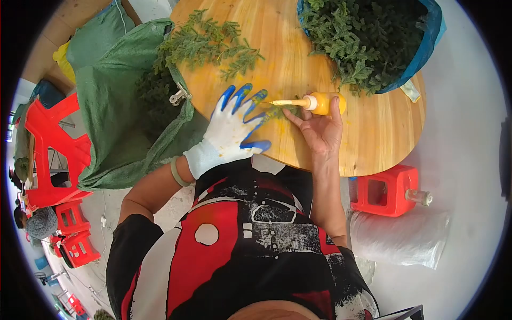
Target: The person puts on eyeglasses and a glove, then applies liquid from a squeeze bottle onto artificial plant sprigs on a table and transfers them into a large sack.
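Note:
My left hand (232, 120) wears a white glove with blue-coated fingers and yellow-green smears on its fingertips. Its fingers are spread over the near edge of the table. In my right hand (324, 130), which is bare, lies a yellow squeeze bottle (326, 104) with a white collar and a long thin nozzle (289, 102). The nozzle points left, its tip close to my gloved fingertips. A small green sprig (276, 113) lies under the nozzle, between my hands; whether the glove touches it I cannot tell.
Evergreen sprigs (213, 45) lie at the back left of the round wooden table (373, 138). A blue bag (418, 61) full of evergreen branches stands at the right. A green sack (114, 106), a metal clip (180, 95) and red stools (386, 190) surround the table.

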A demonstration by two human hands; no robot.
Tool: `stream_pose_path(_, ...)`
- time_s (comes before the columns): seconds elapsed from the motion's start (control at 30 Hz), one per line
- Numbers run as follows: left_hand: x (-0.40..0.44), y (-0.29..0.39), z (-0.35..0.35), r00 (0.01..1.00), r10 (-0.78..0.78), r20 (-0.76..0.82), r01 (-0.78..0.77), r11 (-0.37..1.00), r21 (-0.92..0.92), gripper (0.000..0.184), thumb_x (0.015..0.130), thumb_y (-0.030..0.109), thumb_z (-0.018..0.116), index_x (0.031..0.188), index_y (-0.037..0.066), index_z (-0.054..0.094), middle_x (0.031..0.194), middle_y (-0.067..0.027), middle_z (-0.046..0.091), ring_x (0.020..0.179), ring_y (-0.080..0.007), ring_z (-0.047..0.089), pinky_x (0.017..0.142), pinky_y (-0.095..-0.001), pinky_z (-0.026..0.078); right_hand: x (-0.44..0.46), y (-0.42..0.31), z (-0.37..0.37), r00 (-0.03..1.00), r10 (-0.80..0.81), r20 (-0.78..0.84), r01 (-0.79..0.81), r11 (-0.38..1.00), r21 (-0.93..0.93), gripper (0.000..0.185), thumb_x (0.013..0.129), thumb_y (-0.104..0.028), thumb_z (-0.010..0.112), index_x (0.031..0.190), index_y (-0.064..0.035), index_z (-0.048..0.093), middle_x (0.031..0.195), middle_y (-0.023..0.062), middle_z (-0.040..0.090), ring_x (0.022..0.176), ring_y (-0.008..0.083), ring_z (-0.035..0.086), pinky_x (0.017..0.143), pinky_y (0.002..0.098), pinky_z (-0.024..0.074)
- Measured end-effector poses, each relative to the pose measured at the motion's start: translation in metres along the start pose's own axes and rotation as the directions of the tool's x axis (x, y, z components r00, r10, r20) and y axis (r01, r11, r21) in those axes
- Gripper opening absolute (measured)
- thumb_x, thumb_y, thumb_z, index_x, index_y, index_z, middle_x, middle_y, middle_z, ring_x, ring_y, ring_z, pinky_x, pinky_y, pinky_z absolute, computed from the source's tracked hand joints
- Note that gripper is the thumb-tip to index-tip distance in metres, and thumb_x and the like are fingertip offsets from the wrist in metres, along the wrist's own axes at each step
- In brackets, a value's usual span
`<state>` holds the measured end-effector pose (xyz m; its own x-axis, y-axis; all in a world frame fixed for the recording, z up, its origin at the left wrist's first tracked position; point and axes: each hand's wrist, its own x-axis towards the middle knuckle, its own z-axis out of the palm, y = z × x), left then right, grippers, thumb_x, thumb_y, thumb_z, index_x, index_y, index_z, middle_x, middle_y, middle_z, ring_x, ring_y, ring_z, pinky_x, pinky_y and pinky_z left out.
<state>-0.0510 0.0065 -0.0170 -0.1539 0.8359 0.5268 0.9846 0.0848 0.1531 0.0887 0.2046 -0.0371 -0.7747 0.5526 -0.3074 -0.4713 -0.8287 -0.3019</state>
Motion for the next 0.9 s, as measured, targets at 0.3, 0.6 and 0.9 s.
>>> stream_pose_path(0.3, -0.007, -0.012, 0.015, 0.973, 0.059, 0.225, -0.058, 0.998, -0.009, 0.075, 0.075, 0.067, 0.058, 0.126, 0.011, 0.062, 0.147, -0.0169, 0.043, 0.138, -0.0397, 0.034, 0.116, -0.0543, 0.02, -0.006, 0.002, 0.008, 0.999, -0.028, -0.033, 0.027, 0.999, -0.032, 0.043, 0.088, -0.035, 0.073, 0.115, -0.0065, 0.057, 0.105, 0.0163, 0.066, 0.102, 0.0308, 0.066, 0.098, 0.0702, 0.0406)
stream_pose_path(0.6, -0.01, -0.024, 0.012, 0.933, 0.119, 0.339, -0.117, 0.993, -0.028, 0.079, 0.072, 0.067, 0.06, 0.127, 0.011, 0.061, 0.146, -0.0178, 0.042, 0.138, -0.0397, 0.033, 0.116, -0.0544, 0.02, -0.026, -0.032, -0.009, 0.966, -0.258, -0.006, 0.255, 0.956, -0.146, 0.041, 0.09, -0.028, 0.073, 0.118, -0.0059, 0.054, 0.111, 0.0178, 0.063, 0.103, 0.0299, 0.064, 0.094, 0.0505, 0.0532)
stream_pose_path(0.9, -0.009, -0.024, 0.01, 0.914, 0.136, 0.381, -0.147, 0.989, 0.0, 0.079, 0.071, 0.066, 0.062, 0.128, 0.011, 0.061, 0.146, -0.018, 0.043, 0.139, -0.0393, 0.032, 0.117, -0.0544, 0.019, -0.009, -0.029, -0.006, 0.887, -0.46, 0.049, 0.437, 0.797, -0.416, 0.037, 0.092, -0.022, 0.07, 0.116, -0.0003, 0.054, 0.109, 0.0178, 0.064, 0.1, 0.0277, 0.064, 0.086, 0.0386, 0.0571)
